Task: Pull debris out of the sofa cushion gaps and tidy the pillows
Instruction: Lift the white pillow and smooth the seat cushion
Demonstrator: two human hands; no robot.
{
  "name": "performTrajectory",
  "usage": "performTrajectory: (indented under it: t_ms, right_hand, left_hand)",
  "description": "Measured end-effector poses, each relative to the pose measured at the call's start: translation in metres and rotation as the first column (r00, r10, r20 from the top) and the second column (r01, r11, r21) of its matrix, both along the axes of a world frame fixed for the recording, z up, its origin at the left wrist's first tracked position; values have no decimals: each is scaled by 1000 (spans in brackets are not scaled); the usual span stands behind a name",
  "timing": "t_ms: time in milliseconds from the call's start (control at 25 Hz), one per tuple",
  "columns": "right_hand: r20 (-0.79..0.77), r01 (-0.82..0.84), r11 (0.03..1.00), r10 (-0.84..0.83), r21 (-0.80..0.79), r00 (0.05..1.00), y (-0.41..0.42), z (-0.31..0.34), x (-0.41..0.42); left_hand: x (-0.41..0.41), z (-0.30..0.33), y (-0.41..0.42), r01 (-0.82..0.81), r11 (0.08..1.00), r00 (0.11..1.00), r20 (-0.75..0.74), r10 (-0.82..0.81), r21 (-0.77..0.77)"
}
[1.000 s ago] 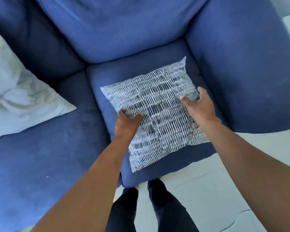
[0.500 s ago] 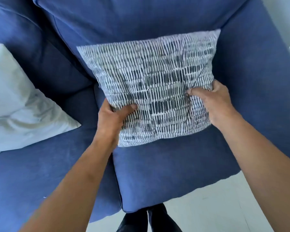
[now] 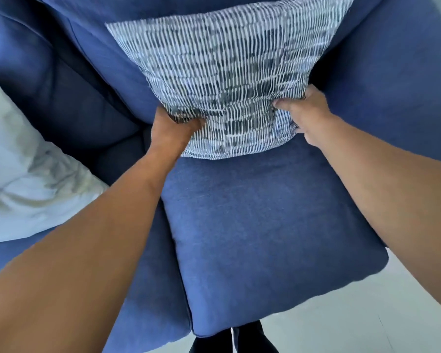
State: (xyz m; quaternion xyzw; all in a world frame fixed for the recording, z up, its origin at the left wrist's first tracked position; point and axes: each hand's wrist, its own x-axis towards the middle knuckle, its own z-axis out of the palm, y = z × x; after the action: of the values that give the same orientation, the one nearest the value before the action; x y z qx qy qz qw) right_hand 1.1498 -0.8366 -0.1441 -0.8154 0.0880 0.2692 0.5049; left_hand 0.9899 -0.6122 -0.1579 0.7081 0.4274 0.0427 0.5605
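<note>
Far left: white pillow point(image 3: 23, 179) lying loose on seat, untouched. L hand point(image 3: 172, 131) pinching patterned pillow point(image 3: 219, 77) at its near-left corner; R hand point(image 3: 307, 115) pinching near-right corner. Pillow upright vs back cushion point(image 3: 107, 59), bottom edge on seat cushion point(image 3: 265, 225). Step: I'm seating the pillow, tidy phase. Next: let go w/o it tipping, then white one.

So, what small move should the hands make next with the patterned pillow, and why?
Probably let go. Both hands grip the lower corners of the patterned pillow, which already leans upright against the back cushion, its bottom edge on the seat cushion.
</note>
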Motion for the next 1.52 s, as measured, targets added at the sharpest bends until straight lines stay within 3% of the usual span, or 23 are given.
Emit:
performTrajectory:
  t_ms: [440, 760, 1040, 1520]
  right_hand:
    - [335, -49, 987, 99, -156, 937, -18, 14, -61]
    - [231, -269, 892, 366, -364, 902, -39, -6, -163]
    - [30, -586, 598, 714, -546, 700, -65, -37, -239]
    - [93, -793, 286, 955, -539, 281, 28, -29, -385]
  left_hand:
    - [-36, 8, -30, 61, 990, 992, -118, -45, 128]
    - [-155, 6, -92, 178, 969, 956, -263, -130, 169]
    - [-262, -12, -126, 289, 939, 897, -394, -198, 187]
    - [-417, 2, -88, -73, 961, 863, -466, 195, 267]
